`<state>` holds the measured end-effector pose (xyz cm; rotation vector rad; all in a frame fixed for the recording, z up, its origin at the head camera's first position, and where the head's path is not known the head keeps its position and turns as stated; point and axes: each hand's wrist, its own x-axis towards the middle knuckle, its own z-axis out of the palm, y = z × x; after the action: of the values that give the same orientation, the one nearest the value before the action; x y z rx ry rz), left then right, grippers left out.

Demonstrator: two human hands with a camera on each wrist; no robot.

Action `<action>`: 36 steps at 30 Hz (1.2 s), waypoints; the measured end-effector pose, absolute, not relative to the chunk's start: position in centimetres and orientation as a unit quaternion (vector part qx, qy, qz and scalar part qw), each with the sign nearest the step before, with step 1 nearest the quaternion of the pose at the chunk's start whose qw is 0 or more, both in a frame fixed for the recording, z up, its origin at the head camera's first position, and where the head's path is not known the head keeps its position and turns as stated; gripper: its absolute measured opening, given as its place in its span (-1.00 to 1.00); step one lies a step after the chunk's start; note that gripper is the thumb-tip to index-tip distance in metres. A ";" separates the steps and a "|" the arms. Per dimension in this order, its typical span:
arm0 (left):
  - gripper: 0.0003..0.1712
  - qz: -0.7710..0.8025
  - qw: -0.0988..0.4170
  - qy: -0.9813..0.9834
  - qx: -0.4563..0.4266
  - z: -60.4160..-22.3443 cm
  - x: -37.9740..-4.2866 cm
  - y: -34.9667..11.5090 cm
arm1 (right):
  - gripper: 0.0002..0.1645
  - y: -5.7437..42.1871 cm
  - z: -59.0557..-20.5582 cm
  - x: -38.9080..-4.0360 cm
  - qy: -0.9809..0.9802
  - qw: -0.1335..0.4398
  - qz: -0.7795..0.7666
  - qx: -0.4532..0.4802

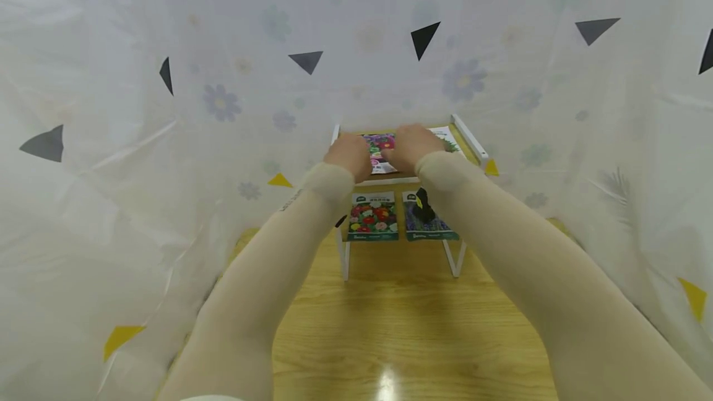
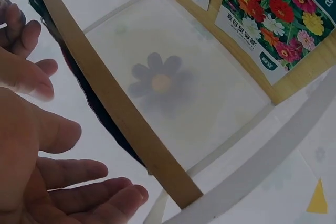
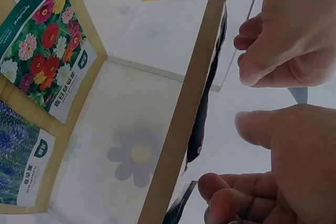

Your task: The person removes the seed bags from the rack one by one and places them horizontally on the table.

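Observation:
Both hands are over the upper board of a small white-framed rack (image 1: 472,136). My left hand (image 1: 350,155) is at the left, its fingers loosely bent and holding nothing in the left wrist view. My right hand (image 1: 413,146) is beside it, thumb apart from loosely bent fingers. In the right wrist view its fingertips are close to a packet's dark edge (image 3: 181,203); I cannot tell whether they touch. Between the hands on the board lies a pink-and-purple flower seed packet (image 1: 381,143). A white seed packet with green leaves (image 1: 450,140) is partly hidden behind the right hand.
A seed packet with red and pink flowers (image 1: 373,218) and a lavender seed packet (image 1: 412,228) lie on the lower board. A dark shape (image 1: 424,208) covers part of the lavender one. Wood-grain surface (image 1: 390,327) is below; a whitish patterned sheet (image 1: 367,79) surrounds the rack.

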<state>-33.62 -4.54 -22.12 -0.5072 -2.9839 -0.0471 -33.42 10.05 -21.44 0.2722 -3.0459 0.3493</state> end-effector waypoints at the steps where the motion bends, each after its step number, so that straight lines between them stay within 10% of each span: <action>1: -0.81 -0.012 0.050 -0.985 -0.164 -22.2 -33.7 -4.4 | -0.50 10.0 -21.6 -33.5 -0.989 0.031 0.115 0.089; 17: -0.52 0.010 0.018 -0.991 -0.133 -23.0 -33.4 -3.4 | -0.51 9.2 -22.1 -32.4 -0.991 0.024 0.088 0.096; 36: -0.73 0.057 0.034 -0.982 -0.175 -23.8 -31.8 -4.1 | -0.53 9.0 -22.8 -32.2 -0.987 0.075 0.116 0.081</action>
<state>-31.84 -4.06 -23.82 -0.5381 -3.0208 0.1764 -32.16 8.96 -22.76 0.2428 -2.9614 0.3486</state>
